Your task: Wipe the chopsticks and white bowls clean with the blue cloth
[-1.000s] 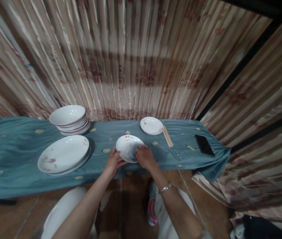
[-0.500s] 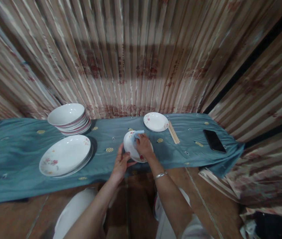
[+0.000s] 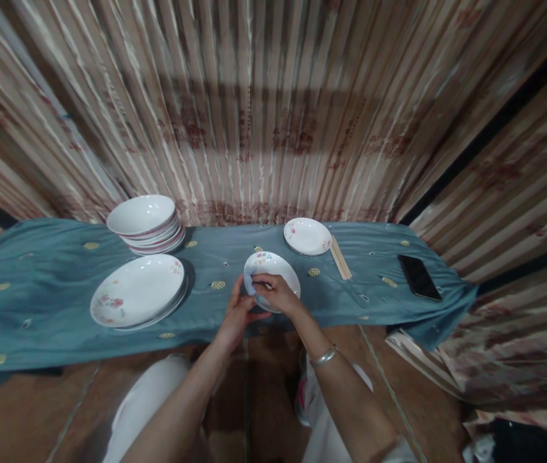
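Cloth [image 3: 249, 283]: shifted leftward on dish [image 3: 279, 265]
Right hand [image 3: 276, 294]: pinching cloth, overlapping dish
Left hand [image 3: 234, 316]: gripping rim
Bowl stack [image 3: 148, 225]: one

The dish [image 3: 279, 265] looks smooth and glossy, the chopsticks [image 3: 340, 258] matt wood.

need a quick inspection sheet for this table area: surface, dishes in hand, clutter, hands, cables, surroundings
Surface: blue-green tablecloth with yellow motifs, wrinkled in places.
Things in hand: small white dish with floral print; pale blue cloth at its left side.
Clutter: stacked bowls and large plates on the left; small plates, chopsticks and dark phone on the right.
Grip: left hand holds the dish's near left edge; right hand, over the dish, holds the cloth.
Cables: nothing seen.
Surroundings: pleated curtain behind and to the right; brown floor below.
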A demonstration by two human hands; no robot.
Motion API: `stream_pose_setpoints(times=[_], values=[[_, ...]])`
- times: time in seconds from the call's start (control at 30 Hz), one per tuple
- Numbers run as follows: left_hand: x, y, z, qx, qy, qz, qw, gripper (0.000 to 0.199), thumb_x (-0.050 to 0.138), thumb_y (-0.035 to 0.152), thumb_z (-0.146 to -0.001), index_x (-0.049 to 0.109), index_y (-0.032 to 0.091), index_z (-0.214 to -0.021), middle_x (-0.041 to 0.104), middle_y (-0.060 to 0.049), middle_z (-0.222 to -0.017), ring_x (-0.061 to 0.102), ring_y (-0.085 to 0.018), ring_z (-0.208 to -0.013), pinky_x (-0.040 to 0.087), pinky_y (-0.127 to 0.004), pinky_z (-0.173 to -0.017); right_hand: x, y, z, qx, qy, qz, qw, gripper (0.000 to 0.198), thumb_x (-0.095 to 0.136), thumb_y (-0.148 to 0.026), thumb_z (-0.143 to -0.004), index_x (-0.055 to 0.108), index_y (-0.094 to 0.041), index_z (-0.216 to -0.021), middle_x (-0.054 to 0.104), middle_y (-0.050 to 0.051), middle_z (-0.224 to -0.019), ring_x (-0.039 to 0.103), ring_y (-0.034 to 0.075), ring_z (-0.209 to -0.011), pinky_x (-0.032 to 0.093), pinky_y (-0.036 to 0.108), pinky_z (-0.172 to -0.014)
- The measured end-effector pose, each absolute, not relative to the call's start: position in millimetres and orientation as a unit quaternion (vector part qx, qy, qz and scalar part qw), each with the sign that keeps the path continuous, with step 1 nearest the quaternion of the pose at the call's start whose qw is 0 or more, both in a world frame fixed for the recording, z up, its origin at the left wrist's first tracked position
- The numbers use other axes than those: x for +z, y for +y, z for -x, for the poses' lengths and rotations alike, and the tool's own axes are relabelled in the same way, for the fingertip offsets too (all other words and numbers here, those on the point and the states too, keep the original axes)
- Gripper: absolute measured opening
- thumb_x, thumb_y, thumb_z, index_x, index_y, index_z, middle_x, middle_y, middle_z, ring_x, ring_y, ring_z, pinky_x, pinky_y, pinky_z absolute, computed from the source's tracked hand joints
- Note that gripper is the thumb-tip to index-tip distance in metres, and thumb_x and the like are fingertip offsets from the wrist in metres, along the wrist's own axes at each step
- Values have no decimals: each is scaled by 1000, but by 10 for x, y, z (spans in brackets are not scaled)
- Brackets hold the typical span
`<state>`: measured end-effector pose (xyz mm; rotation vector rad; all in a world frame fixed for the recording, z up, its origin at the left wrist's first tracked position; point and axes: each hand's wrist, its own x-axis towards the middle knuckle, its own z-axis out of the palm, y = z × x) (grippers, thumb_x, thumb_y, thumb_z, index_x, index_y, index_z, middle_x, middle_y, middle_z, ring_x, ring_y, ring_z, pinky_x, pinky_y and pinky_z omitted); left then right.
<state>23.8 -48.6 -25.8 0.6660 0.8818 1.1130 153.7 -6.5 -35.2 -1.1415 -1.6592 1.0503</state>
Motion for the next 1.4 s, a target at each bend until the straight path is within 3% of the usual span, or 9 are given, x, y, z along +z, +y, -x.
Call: stream_pose_setpoints(times=[0.13,0.23,0.43,0.57,0.73,1.0,1.27,1.4], values=[[-206,-482,-222,495,392,-296,717,81,67,19,-62,32,27,-135,64,0,-90,63,-16,-73,58,-38,-65,-307,-202,-1664,441,-683,469,345,23,57,-19,-75,73,-15,-92,72,3,-85,64,17,-78,48,27,-72],[-196,-470,-210,482,401,-305,716,75,64,21,-65,33,27,-133,63,-1,-88,63,-17,-71,58,-35,-61,-229,-325,-1786,403,-717,501,269,23,57,-16,-74,73,-18,-91,73,2,-87,65,17,-80,47,26,-73],[-287,-465,-184,488,417,-333,691,84,71,24,-64,30,25,-137,56,3,-72,57,-17,-71,57,-36,-61,-136,-446,-1968,216,-730,643,91,20,59,-20,-74,71,-19,-90,71,7,-98,64,23,-95,46,29,-81],[-319,-473,-196,494,416,-346,681,88,74,27,-62,30,25,-138,55,3,-73,56,-18,-76,58,-38,-64,-176,-370,-1994,98,-723,681,53,22,51,-13,-80,67,-12,-95,68,14,-104,61,24,-102,43,32,-89],[-327,-466,-218,492,408,-360,680,89,73,29,-64,26,25,-139,54,4,-73,55,-18,-75,58,-40,-64,-316,-155,-1945,41,-713,688,130,29,47,-13,-85,59,-10,-112,63,16,-114,56,22,-110,38,34,-100],[-302,-483,-227,490,406,-363,681,83,72,30,-66,29,27,-137,60,0,-85,59,-19,-79,58,-39,-65,-537,202,-1711,130,-659,643,368,47,44,-16,-85,45,-8,-132,51,18,-130,44,25,-124,32,39,-108],[-279,-503,-231,495,405,-367,675,76,69,26,-68,31,27,-135,55,4,-76,57,-16,-72,58,-42,-69,-373,195,-1486,259,-653,525,481,42,52,-17,-80,58,-18,-121,58,10,-126,52,20,-118,37,35,-104],[-226,-524,-229,502,400,-351,682,79,69,23,-67,31,27,-136,56,5,-75,57,-14,-70,58,-41,-69,-329,129,-1455,374,-622,472,500,35,61,-19,-74,65,-18,-108,67,7,-110,61,18,-102,44,33,-95]])
